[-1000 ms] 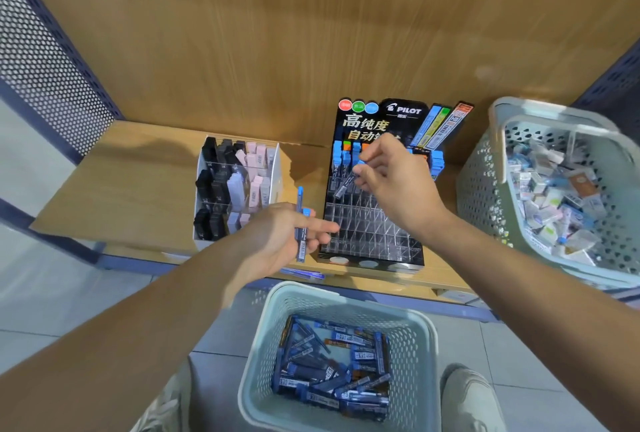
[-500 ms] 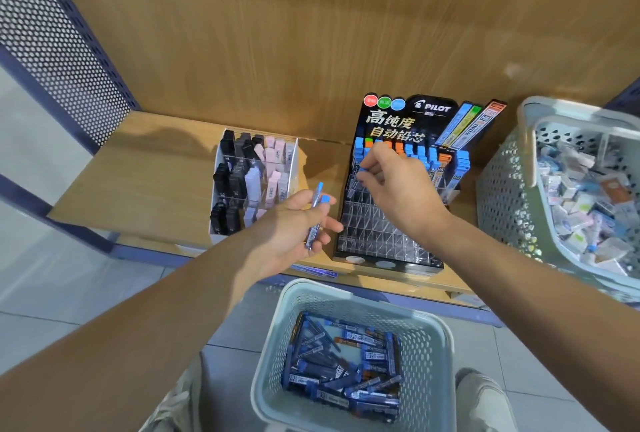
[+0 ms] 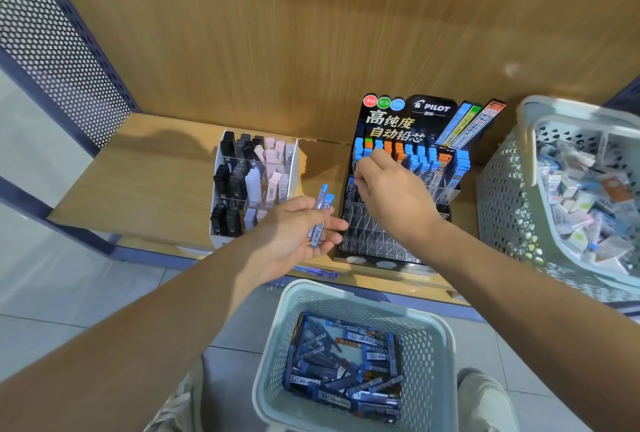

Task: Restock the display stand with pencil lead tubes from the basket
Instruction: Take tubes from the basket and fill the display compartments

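A black display stand [image 3: 377, 237] with clear slots stands on the wooden shelf; blue- and orange-capped lead tubes [image 3: 420, 158] fill its back rows. My right hand [image 3: 391, 192] is over the stand's left side, fingers pinched at a tube going into a slot; the tube is mostly hidden. My left hand [image 3: 298, 230], just left of the stand, holds two blue-capped lead tubes [image 3: 320, 215] upright. Below the shelf, a pale green basket [image 3: 273, 362] holds several blue lead tubes [image 3: 346, 366].
A white organizer [image 3: 221, 241] with black, grey and pink cases stands left of the stand. A second pale basket [image 3: 502, 196] full of small packets sits at the right. A loose tube [image 3: 320, 272] lies at the shelf's front edge. Perforated metal panel [image 3: 52, 43] at left.
My right hand has moved a tube from the stand's middle up and back to the left rows. My left hand has stayed beside the stand with its tubes. The camera has shifted.
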